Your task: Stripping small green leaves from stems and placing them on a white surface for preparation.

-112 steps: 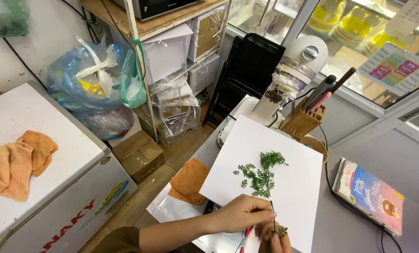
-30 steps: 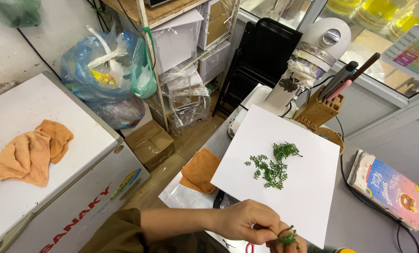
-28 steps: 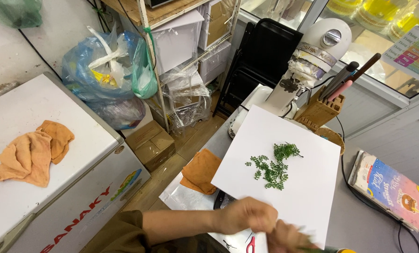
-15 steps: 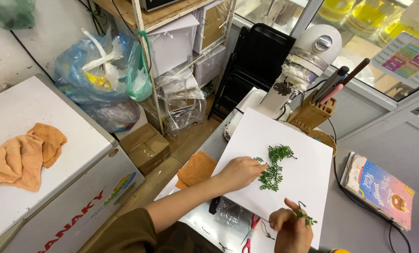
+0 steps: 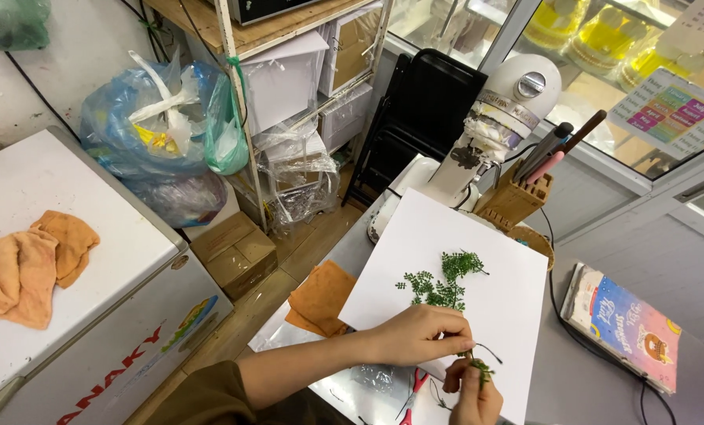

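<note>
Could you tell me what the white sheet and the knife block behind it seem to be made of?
White sheet: probably matte paper or thin card, flat, with no shine. Knife block: looks like unfinished pale wood, tan with slotted openings.

Green fern-like sprigs lie on a plain white paper sheet, beside an orange cloth, red-handled scissors, a white stand mixer, a tan wooden knife block and a multicoloured illustrated book.

Bakery back room: stand mixer, cake display case, chest freezer.
</note>
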